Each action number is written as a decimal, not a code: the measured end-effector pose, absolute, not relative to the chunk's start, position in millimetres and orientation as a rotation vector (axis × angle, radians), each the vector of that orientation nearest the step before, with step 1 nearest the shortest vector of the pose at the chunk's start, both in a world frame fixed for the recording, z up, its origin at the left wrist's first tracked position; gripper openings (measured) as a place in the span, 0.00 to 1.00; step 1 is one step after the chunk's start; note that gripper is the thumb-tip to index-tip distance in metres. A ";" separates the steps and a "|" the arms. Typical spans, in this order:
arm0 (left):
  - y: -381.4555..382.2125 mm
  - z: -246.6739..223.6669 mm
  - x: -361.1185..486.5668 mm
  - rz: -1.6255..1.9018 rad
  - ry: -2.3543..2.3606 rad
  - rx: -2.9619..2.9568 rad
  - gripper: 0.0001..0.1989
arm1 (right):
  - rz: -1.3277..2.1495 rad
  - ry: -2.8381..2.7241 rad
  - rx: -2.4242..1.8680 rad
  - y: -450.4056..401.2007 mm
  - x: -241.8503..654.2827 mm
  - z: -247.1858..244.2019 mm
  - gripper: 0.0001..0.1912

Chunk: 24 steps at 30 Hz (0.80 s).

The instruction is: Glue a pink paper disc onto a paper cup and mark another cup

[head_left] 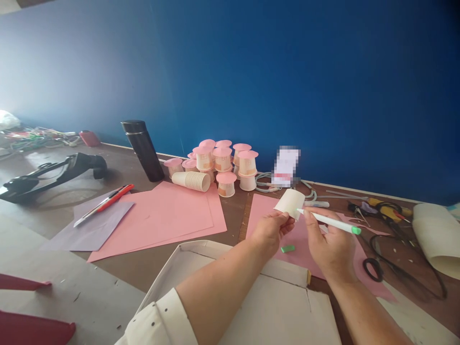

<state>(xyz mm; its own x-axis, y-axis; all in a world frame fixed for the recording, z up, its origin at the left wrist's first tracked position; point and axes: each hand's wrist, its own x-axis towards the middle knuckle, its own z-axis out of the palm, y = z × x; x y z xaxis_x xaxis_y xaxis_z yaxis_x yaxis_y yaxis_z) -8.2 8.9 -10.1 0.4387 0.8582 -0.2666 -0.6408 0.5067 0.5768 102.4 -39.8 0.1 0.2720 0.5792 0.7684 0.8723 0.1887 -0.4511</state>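
A white paper cup (292,201) is tilted in my left hand (271,232), whose fingers close on its lower side. My right hand (330,242) grips a white marker (330,222) with a green end, and its tip touches or nearly touches the cup's side. Below the cup, a small green cap (288,248) lies on a pink sheet (258,211). Further back stand several paper cups with pink discs on top (226,184), some stacked in two layers. A nested row of plain cups (191,182) lies on its side in front of them.
Pink sheets (161,211) and a purple sheet (104,230) with a red cutter (108,203) lie left. A black bottle (143,152) stands near the blue wall. White cardboard (280,306) is under my forearms. Cables (402,268), black scissors rings (373,270) and a large cup stack (436,239) are right.
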 end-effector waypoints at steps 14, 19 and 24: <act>8.8 -6.7 -9.0 0.941 0.621 0.366 0.03 | -0.314 -1.459 -1.522 -41.5 103.5 -2.4 0.12; 9.3 -8.1 -8.9 0.946 0.604 0.380 0.02 | -0.312 -1.494 -1.512 -40.1 102.9 -3.8 0.12; 8.9 -7.6 -8.9 0.950 0.619 0.375 0.02 | -0.323 -1.509 -1.493 -39.5 102.3 -2.6 0.11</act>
<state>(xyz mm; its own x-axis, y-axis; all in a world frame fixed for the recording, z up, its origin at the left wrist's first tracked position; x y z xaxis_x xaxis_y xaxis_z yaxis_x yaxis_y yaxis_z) -8.9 8.9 -7.6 0.4301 0.8427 -0.3240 -0.6369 0.5375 0.5526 102.3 -39.5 -2.6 0.2015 0.6288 0.7510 0.8812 0.2184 -0.4193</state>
